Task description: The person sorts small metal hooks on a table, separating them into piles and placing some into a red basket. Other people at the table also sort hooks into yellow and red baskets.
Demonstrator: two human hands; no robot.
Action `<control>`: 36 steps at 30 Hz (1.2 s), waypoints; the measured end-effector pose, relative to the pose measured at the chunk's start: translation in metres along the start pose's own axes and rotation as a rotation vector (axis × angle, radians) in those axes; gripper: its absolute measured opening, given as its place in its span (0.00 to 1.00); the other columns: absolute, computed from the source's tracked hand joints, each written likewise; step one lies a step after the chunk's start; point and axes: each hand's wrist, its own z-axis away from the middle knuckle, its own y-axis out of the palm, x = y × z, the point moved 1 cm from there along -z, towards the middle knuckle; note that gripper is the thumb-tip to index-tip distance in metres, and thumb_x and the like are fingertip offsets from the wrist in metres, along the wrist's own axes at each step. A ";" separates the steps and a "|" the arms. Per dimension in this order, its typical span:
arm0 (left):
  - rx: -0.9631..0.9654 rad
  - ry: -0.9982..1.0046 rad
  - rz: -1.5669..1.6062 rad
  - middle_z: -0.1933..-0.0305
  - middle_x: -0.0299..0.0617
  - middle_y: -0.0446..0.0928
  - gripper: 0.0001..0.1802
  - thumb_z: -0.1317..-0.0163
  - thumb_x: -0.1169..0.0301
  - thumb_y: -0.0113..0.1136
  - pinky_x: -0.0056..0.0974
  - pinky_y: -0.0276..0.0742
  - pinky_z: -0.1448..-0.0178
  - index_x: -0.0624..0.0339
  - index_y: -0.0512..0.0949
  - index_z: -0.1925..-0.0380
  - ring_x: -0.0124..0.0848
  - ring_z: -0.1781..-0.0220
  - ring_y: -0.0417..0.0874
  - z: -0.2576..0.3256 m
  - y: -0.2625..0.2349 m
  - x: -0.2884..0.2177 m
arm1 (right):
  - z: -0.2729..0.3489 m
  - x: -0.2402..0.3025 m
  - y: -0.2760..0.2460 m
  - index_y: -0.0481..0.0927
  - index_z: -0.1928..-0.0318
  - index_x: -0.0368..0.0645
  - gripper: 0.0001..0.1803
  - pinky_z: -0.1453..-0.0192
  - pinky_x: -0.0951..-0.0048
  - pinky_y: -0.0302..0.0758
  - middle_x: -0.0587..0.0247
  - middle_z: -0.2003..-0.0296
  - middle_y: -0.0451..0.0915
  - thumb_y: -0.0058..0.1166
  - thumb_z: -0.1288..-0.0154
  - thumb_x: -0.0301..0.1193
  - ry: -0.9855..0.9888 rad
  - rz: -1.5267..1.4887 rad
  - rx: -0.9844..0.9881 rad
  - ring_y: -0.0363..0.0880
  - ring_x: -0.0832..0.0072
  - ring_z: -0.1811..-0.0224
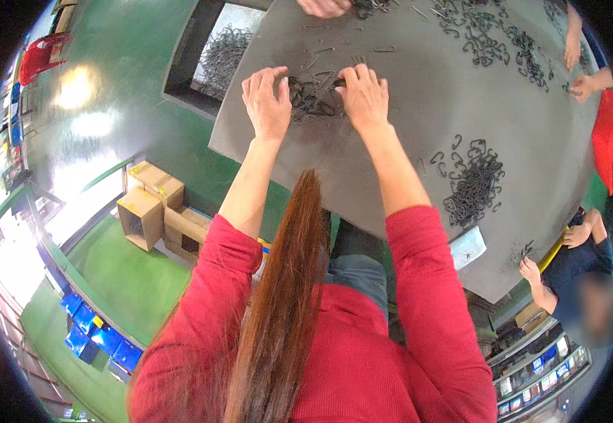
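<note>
A small pile of dark metal hooks (312, 100) lies on the grey tabletop (412, 106) between my two hands. My left hand (268, 102) is at the pile's left side, fingers curved and apart, with its thumb close to the hooks. On the opposite side is my right hand (364, 97), its fingers spread and bent down to the table. Dark pieces show at its thumb and forefinger, without a visible firm hold. A few loose, straighter pieces lie just beyond the pile.
A larger hook heap (474, 182) lies right, near a pale flat box (468, 247). More hooks (486, 39) are spread at the far side, where other people's hands work. A bin of hooks (223, 60) stands beyond the left edge; cardboard boxes (153, 204) are at left.
</note>
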 end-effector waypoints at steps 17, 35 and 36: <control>0.482 -0.854 1.059 0.58 0.37 0.81 0.10 0.37 0.69 0.60 0.31 0.75 0.52 0.62 0.79 0.58 0.24 0.55 0.80 0.010 -0.035 0.052 | 0.032 0.022 -0.001 0.78 0.64 0.44 0.09 0.61 0.63 0.75 0.60 0.66 0.78 0.60 0.42 0.32 0.305 -0.314 0.234 0.80 0.62 0.66; 0.361 -0.337 0.172 0.72 0.42 0.78 0.17 0.47 0.57 0.66 0.42 0.76 0.61 0.57 0.79 0.63 0.38 0.66 0.82 -0.015 -0.009 0.040 | -0.016 0.049 0.014 0.78 0.63 0.44 0.13 0.58 0.56 0.75 0.57 0.61 0.79 0.63 0.47 0.35 0.008 -0.124 0.350 0.80 0.53 0.60; 0.344 -0.290 0.074 0.72 0.43 0.78 0.17 0.50 0.58 0.67 0.44 0.75 0.61 0.56 0.79 0.65 0.39 0.65 0.82 -0.014 -0.001 0.036 | -0.018 0.051 0.017 0.78 0.63 0.44 0.14 0.58 0.56 0.76 0.57 0.61 0.79 0.64 0.47 0.36 0.003 -0.056 0.402 0.80 0.53 0.59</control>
